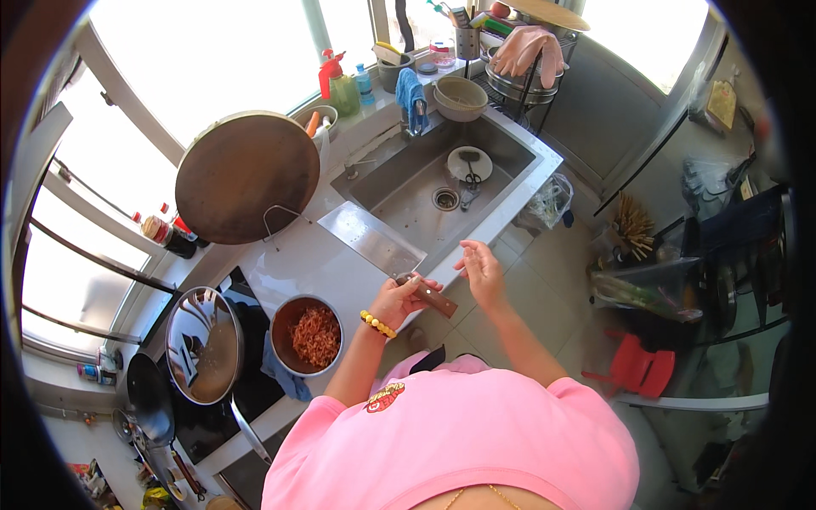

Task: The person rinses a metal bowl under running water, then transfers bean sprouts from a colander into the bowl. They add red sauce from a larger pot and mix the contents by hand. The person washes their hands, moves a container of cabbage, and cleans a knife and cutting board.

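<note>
My left hand [396, 301], a beaded bracelet at its wrist, grips the brown wooden handle of a wide cleaver [375, 241]. The wet-looking steel blade reaches over the counter and the near edge of the steel sink [408, 223]. To the right, my right hand [482, 271] is raised in front of the counter edge, apart from the cleaver, its fingers partly bent and nothing seen in it. Left of my left hand, a metal pot [274, 331] holds reddish shredded food [315, 336]. In the sink lies a white plate [460, 167] with dark scissors and a brush-like utensil on it.
A large round board [245, 178] leans in a wire stand by the window. A lidded pan [204, 347] sits on the black cooktop, its handle jutting past the counter. A grey basin [460, 99] stands at the sink's back corner; a red stool [637, 366] is on the right.
</note>
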`<state>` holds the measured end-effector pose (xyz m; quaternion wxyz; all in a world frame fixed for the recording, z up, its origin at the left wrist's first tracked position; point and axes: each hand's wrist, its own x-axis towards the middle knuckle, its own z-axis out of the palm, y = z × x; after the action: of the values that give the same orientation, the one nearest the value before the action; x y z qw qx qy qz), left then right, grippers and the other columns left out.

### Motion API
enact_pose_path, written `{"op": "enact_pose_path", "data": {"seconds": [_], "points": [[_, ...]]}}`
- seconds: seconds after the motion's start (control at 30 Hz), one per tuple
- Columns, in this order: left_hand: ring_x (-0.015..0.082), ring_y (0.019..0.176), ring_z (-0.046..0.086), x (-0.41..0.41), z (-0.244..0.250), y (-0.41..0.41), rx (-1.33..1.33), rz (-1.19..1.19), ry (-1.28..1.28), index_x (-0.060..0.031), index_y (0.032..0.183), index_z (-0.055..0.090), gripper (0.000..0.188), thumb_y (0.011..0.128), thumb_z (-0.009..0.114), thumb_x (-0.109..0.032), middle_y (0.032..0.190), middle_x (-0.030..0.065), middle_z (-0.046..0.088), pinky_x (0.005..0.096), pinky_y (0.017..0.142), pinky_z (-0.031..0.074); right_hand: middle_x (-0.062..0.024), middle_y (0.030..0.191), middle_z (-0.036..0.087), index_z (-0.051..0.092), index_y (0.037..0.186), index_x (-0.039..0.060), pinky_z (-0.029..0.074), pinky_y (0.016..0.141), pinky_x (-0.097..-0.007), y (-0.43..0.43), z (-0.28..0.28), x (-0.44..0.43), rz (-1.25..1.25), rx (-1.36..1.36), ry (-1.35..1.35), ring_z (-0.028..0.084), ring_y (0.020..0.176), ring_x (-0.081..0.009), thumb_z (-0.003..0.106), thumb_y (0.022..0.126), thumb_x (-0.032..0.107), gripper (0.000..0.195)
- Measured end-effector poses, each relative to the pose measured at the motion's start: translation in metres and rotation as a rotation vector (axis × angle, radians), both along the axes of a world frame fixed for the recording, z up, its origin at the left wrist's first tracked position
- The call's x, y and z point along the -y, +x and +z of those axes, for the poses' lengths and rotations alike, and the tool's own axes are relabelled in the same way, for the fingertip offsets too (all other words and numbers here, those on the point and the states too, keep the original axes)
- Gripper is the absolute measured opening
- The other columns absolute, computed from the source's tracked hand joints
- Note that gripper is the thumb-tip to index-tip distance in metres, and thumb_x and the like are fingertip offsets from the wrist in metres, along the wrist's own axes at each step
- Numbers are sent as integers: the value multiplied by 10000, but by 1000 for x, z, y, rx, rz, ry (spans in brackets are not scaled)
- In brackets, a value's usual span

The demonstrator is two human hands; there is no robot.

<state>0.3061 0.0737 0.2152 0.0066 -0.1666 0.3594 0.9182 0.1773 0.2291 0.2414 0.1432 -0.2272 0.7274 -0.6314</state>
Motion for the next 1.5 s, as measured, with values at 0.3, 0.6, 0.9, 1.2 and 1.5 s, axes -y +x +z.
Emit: {"op": "enact_pose_path", "data": {"seconds": [0.3, 0.6, 0.9, 1.2, 1.5], "points": [[276, 757, 644, 74, -18, -104, 251, -29, 26, -50, 872, 533, 45, 856, 550, -89, 749, 89, 611, 440, 744, 531, -157, 957, 620, 579, 1059, 6, 470, 797, -389, -193, -73, 99, 171, -241, 473, 604, 889, -280, 577, 819, 147, 278], [185, 619, 587, 72, -49, -198, 448, 78, -47, -46, 851, 514, 106, 841, 598, -107, 692, 59, 565, 389, 650, 546, -211, 1201, 510, 489, 1197, -18, 408, 926, -410, -394, -127, 276, 140, -1051, 454, 505, 1097, -345, 554, 765, 74, 446], [177, 622, 571, 64, -69, -248, 474, 146, 30, -44, 849, 506, 112, 849, 596, -110, 692, 48, 553, 362, 620, 520, -163, 947, 556, 543, 985, -7, 418, 804, -474, -387, -117, 270, 249, -948, 215, 540, 901, -329, 571, 738, 40, 253], [187, 584, 582, 58, -80, -283, 440, 145, -56, -34, 849, 509, 101, 827, 587, -93, 654, 59, 565, 352, 590, 522, -247, 1382, 351, 319, 1346, -47, 258, 1070, -461, -323, -160, 244, 539, -500, 204, 332, 1284, -395, 547, 850, 223, 608], [227, 597, 604, 60, -92, -287, 627, 116, -571, -28, 795, 532, 86, 768, 568, -101, 685, 104, 595, 360, 589, 520, -256, 1406, 320, 210, 1400, -44, 228, 1076, -451, -277, -192, 210, 467, -146, 82, 318, 1313, -345, 427, 944, 342, 635]]}}
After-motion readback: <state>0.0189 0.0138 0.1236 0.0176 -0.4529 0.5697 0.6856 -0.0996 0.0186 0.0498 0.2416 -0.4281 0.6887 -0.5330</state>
